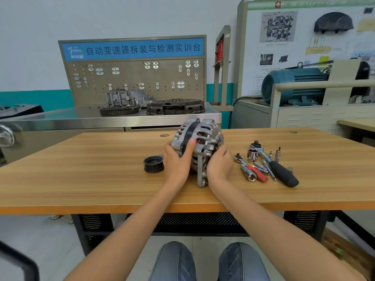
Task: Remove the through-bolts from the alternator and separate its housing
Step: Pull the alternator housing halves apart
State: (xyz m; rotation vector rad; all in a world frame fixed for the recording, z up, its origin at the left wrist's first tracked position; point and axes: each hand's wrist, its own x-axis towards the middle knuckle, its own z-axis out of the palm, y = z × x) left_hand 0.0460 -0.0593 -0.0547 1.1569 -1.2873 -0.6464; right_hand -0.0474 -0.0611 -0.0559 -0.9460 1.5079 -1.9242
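Alternator (197, 138) is held mid-table, toward the far edge | left hand (176, 161) is wrapped on its left half, right hand (220, 164) on its right | seam is seen running away from the person, so halves are judged to part sideways | through-bolts cannot be told.

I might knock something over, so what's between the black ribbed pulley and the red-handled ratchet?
In the head view, the silver alternator gripped by the left hand and right hand.
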